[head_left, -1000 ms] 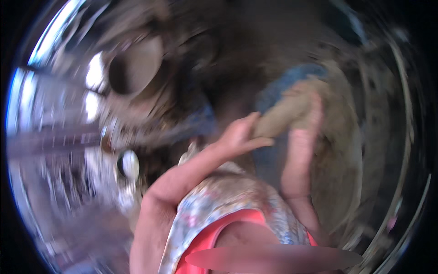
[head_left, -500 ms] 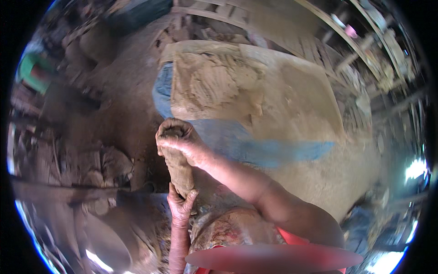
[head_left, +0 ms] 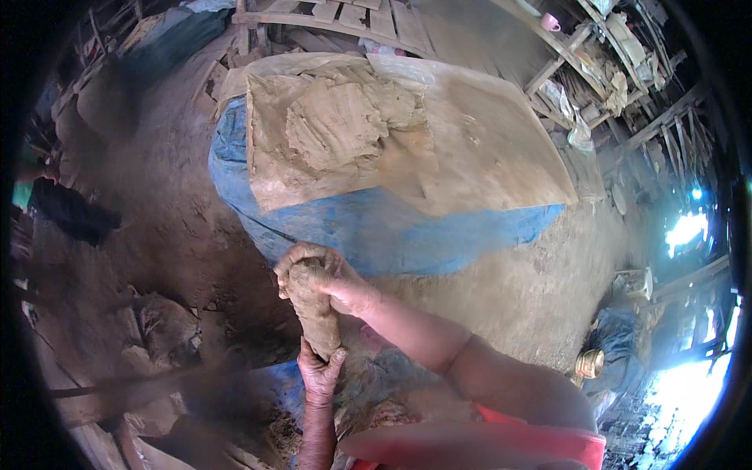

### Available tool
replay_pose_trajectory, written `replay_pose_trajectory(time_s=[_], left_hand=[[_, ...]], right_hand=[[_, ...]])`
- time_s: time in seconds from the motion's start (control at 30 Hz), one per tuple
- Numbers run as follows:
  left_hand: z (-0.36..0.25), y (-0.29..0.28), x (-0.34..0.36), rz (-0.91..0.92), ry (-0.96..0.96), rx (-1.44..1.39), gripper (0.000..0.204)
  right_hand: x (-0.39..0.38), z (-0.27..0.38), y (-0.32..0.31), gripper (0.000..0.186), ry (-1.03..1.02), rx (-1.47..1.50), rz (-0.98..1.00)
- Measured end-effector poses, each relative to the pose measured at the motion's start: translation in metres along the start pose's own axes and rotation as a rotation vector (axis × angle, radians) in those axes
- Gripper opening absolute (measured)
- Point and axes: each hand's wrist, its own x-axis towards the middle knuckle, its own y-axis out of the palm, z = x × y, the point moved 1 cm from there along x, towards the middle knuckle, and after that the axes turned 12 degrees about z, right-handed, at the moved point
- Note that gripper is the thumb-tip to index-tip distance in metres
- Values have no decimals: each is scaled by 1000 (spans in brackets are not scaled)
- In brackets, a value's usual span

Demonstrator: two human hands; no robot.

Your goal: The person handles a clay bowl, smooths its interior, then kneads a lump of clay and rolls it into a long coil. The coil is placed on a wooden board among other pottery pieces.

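A thick roll of wet brown clay [head_left: 315, 317] is held between my two hands, tilted slightly to the left at its far end. My right hand [head_left: 333, 274] reaches across from the right, its fingers wrapped around the far end of the roll. Around the near end is my left hand [head_left: 319, 377], with its fingers and thumb on either side. A large slab of clay [head_left: 337, 121] lies beyond my hands on a low platform with a sheet-covered top [head_left: 493, 149]. Blue plastic sheeting [head_left: 352, 235] hangs down the platform's near side.
Wooden slats [head_left: 384, 19] stand behind the platform. Racks at the far right hold cloths and a pink cup [head_left: 550, 22]. A yellowish tin [head_left: 589, 363] sits at the right by dark cloth [head_left: 617, 345]. Dirt floor [head_left: 168, 211] stretches to the left.
The view has shifted, so the platform appears further left and the roll lower. My right hand still grips the far end, with the clay's end now more visible. Both hands stay on the roll.
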Motion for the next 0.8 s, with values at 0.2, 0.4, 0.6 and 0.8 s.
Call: replay_pose_trajectory(time_s=[0.2, 0.4, 0.6, 0.8], left_hand=[[27, -16, 0, 3, -26, 140, 66], [43, -22, -10, 1, -46, 143, 69], [56, -36, -21, -46, -20, 77, 73], [75, -49, -28, -38, 17, 131, 70]], right_hand=[[-18, -26, -17, 8, 69, 62, -197], [-24, -45, -23, 7, 87, 14, -166], [-25, -72, -20, 10, 120, 54, -166], [-33, -89, -19, 14, 96, -84, -53]])
